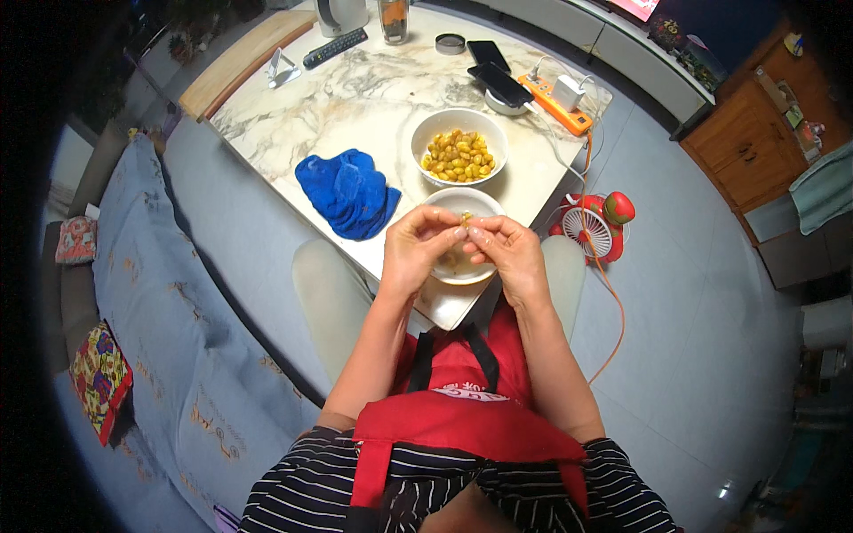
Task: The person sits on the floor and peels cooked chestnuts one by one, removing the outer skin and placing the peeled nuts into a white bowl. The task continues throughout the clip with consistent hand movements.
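Observation:
My left hand [418, 248] and my right hand [509, 253] meet over a white bowl [448, 197] near the table's corner. Between their fingertips they pinch a small yellowish-green piece [466, 218], too small to identify surely. What lies inside this bowl is partly hidden by the hands; some pale, wet-looking matter shows. Just beyond it stands a second white bowl [418, 143], holding many yellow-brown, glossy oval fruits or beans [460, 156]. A crumpled blue cloth [350, 193] lies on the marble-patterned table [273, 140], left of the bowls.
Phones [503, 85], a white cable and an orange power strip [556, 106] occupy the table's right far side. Farther back are a remote control [335, 48], a phone stand [282, 70], a glass jar [394, 23] and a kettle. A red fan [590, 230] stands right of the table, beside an orange cord.

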Demonstrator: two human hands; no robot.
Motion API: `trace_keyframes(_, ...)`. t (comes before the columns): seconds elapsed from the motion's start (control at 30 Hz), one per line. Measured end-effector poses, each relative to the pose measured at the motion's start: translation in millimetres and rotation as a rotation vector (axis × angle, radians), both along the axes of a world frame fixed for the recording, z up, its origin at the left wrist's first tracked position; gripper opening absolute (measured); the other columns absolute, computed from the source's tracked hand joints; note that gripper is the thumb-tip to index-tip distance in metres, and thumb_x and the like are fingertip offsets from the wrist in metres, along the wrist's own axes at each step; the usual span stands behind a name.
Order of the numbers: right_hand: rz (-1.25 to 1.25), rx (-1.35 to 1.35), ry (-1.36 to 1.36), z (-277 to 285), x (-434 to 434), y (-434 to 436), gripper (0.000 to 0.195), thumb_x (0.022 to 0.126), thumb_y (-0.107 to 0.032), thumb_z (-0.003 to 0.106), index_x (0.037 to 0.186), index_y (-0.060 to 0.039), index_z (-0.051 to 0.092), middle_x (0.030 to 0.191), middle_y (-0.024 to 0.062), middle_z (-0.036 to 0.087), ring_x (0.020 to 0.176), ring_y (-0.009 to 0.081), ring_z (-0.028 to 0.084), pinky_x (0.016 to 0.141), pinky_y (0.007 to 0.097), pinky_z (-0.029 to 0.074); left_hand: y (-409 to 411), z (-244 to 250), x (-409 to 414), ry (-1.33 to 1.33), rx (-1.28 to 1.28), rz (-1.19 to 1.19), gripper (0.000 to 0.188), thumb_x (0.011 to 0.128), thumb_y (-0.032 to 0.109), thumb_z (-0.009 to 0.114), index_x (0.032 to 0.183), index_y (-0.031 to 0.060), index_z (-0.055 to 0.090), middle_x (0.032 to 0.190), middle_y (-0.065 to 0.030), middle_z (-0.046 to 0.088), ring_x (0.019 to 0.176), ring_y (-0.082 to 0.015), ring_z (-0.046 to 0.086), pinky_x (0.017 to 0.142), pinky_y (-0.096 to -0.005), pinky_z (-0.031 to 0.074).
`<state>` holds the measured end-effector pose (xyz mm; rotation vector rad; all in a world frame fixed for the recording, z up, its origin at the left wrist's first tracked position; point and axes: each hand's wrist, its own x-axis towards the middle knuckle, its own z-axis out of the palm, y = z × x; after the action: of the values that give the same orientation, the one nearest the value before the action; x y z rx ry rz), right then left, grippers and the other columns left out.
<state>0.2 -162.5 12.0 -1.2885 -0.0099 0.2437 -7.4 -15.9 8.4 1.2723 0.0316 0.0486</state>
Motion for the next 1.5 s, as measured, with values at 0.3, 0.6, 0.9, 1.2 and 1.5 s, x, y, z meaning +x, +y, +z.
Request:
trace_keyframes(0.3, -0.001, 0.053, 0.046, 0.8, -1.6, -5.0, 0.020, 0.086, -0.007, 0.060, 0.101, 0.0050, 0.059, 0.085, 0.0108, 0.065, 0.071, 0.0109, 0.062, 0.061, 0.0194, 0.051, -3.3, 1.0, 2.4, 0.023, -0.178, 0.018, 0.026, 0.081, 0.000, 0.063, 0.105, 0.0008, 0.054, 0.091, -0.0083, 0.063, 0.078, -0.0118, 0.061, 0.069, -0.0220, 0.052)
trace_keyframes(0.6, -0.010, 0.052, 0.025, 1.2, -2.0, -2.8, 0.021, 0.084, -0.006, 0.062, 0.102, 0.0056, 0.059, 0.088, 0.0104, 0.065, 0.073, 0.0114, 0.063, 0.064, 0.0199, 0.051, -6.3, -0.6, 0.5, -0.072, -0.068, 0.060, 0.028, 0.081, -0.001, 0.062, 0.108, -0.0014, 0.054, 0.093, -0.0088, 0.062, 0.081, -0.0116, 0.061, 0.072, -0.0232, 0.053)
trace_keyframes(0.9, -0.032, -0.126, -0.123, 2.7, -4.9, -1.8, 0.019, 0.085, -0.006, 0.061, 0.101, 0.0043, 0.062, 0.089, 0.0083, 0.065, 0.072, 0.0099, 0.062, 0.065, 0.0205, 0.052, 0.2, 2.6, -0.1, -0.100, 0.374, 0.021, 0.021, 0.080, 0.002, 0.064, 0.100, -0.0024, 0.057, 0.090, -0.0085, 0.064, 0.081, -0.0104, 0.061, 0.069, -0.0208, 0.051)
trace_keyframes(1.2, -0.024, -0.002, -0.002, -6.4, 0.0, -16.3, 0.021, 0.085, -0.007, 0.062, 0.102, 0.0049, 0.060, 0.087, 0.0080, 0.065, 0.071, 0.0104, 0.062, 0.064, 0.0201, 0.052, 1.9, -18.5, 5.6, -0.266, 0.924, -0.030, 0.010, 0.080, 0.005, 0.058, 0.089, 0.0008, 0.060, 0.078, -0.0127, 0.063, 0.069, -0.0223, 0.062, 0.061, -0.0312, 0.049)
trace_keyframes(1.5, -0.050, -0.166, -0.085, -3.3, -1.5, -17.8, 0.019, 0.085, -0.006, 0.061, 0.100, 0.0046, 0.062, 0.087, 0.0069, 0.065, 0.073, 0.0095, 0.062, 0.066, 0.0196, 0.051, 2.9, 4.6, 7.0, -0.041, 0.496, -0.138, 0.017, 0.083, 0.013, 0.062, 0.093, -0.0009, 0.065, 0.073, -0.0044, 0.064, 0.064, -0.0071, 0.057, 0.057, -0.0226, 0.046)
